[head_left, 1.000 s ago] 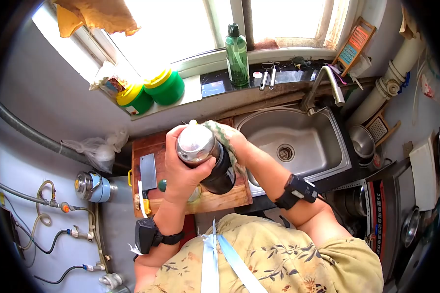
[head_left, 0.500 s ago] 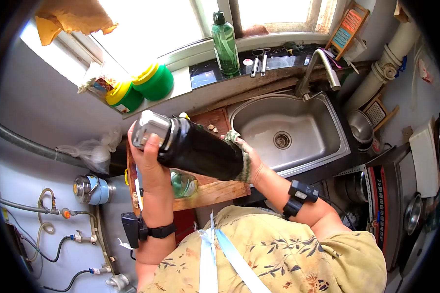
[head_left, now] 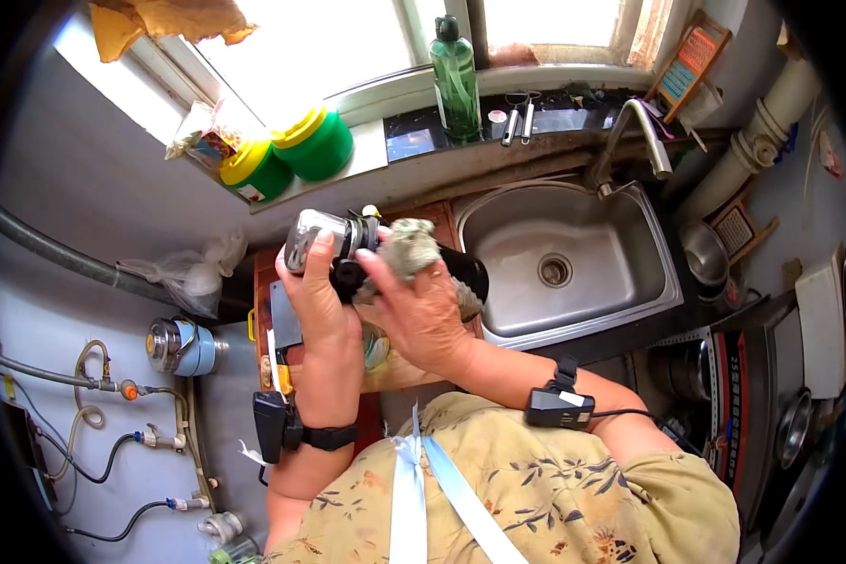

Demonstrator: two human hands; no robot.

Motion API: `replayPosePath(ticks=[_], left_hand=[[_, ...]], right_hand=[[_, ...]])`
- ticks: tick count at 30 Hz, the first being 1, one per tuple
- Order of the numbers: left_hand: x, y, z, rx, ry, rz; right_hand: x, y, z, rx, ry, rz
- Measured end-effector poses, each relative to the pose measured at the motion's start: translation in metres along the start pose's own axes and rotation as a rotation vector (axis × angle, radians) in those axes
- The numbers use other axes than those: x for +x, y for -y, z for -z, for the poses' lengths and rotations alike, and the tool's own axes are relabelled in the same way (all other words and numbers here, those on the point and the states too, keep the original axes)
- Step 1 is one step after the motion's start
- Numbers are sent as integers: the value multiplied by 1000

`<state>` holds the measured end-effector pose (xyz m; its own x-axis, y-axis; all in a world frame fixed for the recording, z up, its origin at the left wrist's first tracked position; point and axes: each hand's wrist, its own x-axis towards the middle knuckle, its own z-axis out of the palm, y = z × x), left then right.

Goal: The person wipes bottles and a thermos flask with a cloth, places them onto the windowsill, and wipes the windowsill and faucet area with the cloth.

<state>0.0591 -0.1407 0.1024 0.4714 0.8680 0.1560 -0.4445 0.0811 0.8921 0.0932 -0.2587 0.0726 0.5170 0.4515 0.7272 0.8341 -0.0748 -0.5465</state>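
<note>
A black cylindrical bottle (head_left: 470, 273) with a clear, silvery top lies tilted across the front of me, above a wooden board (head_left: 399, 373). My left hand (head_left: 318, 291) is wrapped round its top end. Against the bottle's side, my right hand (head_left: 421, 315) presses a greyish-green cloth (head_left: 410, 246), its fingers bent over the cloth near the top end. The cloth and my right hand hide the middle of the bottle. Part of a cleaver blade (head_left: 285, 315) shows on the board beside my left wrist.
Right of the board is a steel sink (head_left: 517, 235) under a curved faucet (head_left: 641, 141). A green pump bottle (head_left: 456, 89) and green tubs with yellow lids (head_left: 318, 148) stand on the windowsill. A blue-and-steel flask (head_left: 193, 348) is at the left, near hoses and valves.
My right hand has moved with the cloth from the bottle's far end leftward to its upper part. The whole view has shifted slightly, and my left hand still grips the top.
</note>
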Motion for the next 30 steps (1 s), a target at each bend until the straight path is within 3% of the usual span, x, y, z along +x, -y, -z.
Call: replayPosePath(ticks=[2,4,6,9,13,17,19,21,22,24,25,27,30], left_hand=[[1,-5,1,-89,59,144],[2,-10,2,-75,74,140],[2,-16,0,-68,98,101],[6,-20,5,-115,111,57],[10,-19,14,-86,82,84],[1,-26,6,-102,117,78],[1,-31,6,-105,153,87],[6,-33,14,-82,169,123],[7,-34,17,-98,198,143],[9,-35,18,-110,277,147],[8,-38,15,-108,280,151],[7,-42,7,-130,497,91],[8,-40,1,-142,656,74]], right_hand=[[10,4,-7,-120,-24,108],[18,3,-4,-168,-27,152],[20,-6,10,-104,105,153],[7,-22,26,-114,130,29],[-15,-50,30,-106,110,9],[-36,-77,34,90,117,-72],[-49,-93,34,403,113,-323],[-59,-107,31,565,177,-402],[-62,-103,31,860,214,-572],[-57,-99,27,1359,237,-707],[-54,-94,28,1359,231,-709],[-45,-84,35,1791,264,-971],[-46,-85,33,1969,429,-1028]])
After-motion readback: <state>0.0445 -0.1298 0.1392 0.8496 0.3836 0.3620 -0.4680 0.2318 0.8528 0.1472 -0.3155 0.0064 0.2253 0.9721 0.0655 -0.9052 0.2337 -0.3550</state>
